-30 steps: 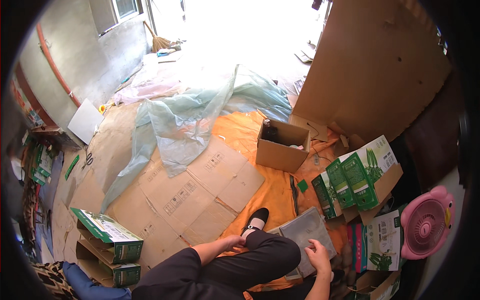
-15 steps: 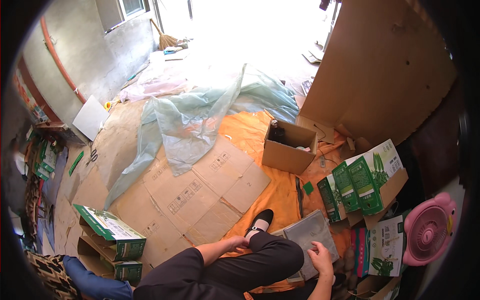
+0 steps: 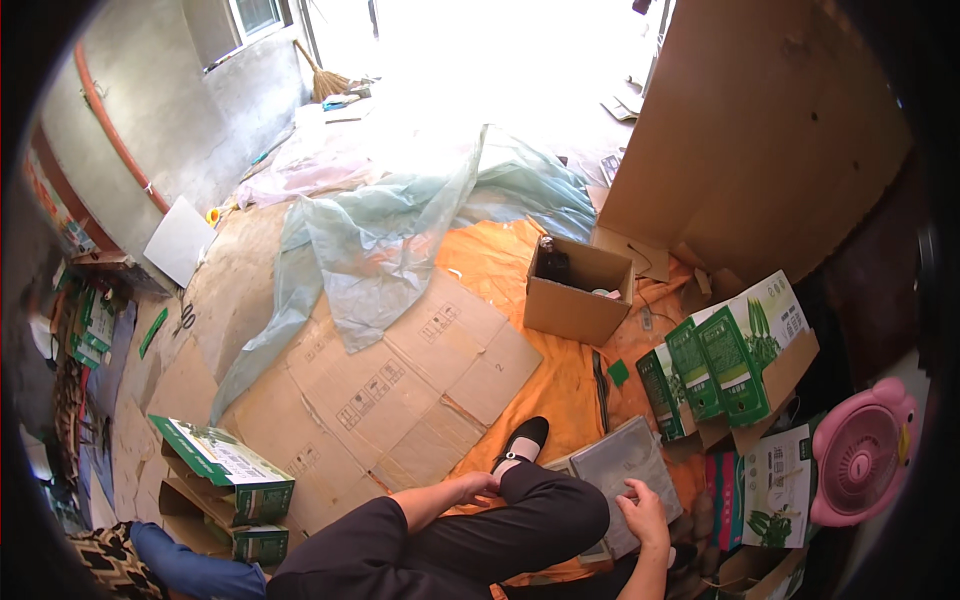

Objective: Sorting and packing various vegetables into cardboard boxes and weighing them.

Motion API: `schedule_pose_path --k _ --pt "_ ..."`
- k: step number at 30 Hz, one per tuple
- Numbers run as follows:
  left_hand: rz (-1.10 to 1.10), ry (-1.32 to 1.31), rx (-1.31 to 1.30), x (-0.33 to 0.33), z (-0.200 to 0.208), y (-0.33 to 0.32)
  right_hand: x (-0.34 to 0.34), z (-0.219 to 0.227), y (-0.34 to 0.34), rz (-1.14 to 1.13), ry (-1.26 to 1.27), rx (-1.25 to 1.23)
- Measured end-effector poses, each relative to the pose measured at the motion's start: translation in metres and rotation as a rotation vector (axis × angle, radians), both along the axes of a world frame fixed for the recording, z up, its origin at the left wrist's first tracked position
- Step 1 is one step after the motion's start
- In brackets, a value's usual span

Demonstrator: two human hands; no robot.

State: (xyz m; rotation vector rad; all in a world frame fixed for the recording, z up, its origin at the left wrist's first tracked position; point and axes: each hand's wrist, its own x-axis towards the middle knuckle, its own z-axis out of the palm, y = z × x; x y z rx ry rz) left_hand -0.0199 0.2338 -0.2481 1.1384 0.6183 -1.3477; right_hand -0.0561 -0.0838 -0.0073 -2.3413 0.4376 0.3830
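Head view: right hand (image 3: 643,512), fingers loosely spread over grey panel (image 3: 620,462); grip of left hand (image 3: 476,487) cannot be determined; leaning could slide panel across creased orange sheet (image 3: 490,252)

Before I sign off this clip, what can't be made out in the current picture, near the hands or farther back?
All in the head view:
- Left hand's fingertips: hidden at the black trouser leg.
- Flat grey rectangular panel: partly covered by the bare right hand and that leg; contact with this hand is unclear.
- Open brown cardboard box: near wall hides its bottom.
- Bright white opening: glare washes out everything beyond.
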Motion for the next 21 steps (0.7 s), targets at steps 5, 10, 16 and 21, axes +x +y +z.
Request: schedule_pose_path --k 5,10,16,21 --pt "0.031 0.02 0.013 -0.003 -0.003 0.001 0.001 0.001 0.0 0.01 -0.015 0.032" --pt "0.033 -0.001 0.046 -0.004 0.011 -0.005 -0.001 0.0 -0.004 -0.006 -0.018 0.033" --pt "0.014 0.009 0.036 -0.007 0.013 0.003 -0.001 0.006 0.004 0.023 -0.028 0.032" --pt "-0.017 0.008 0.03 -0.006 0.013 -0.001 -0.005 0.002 0.003 -0.018 -0.018 0.027"
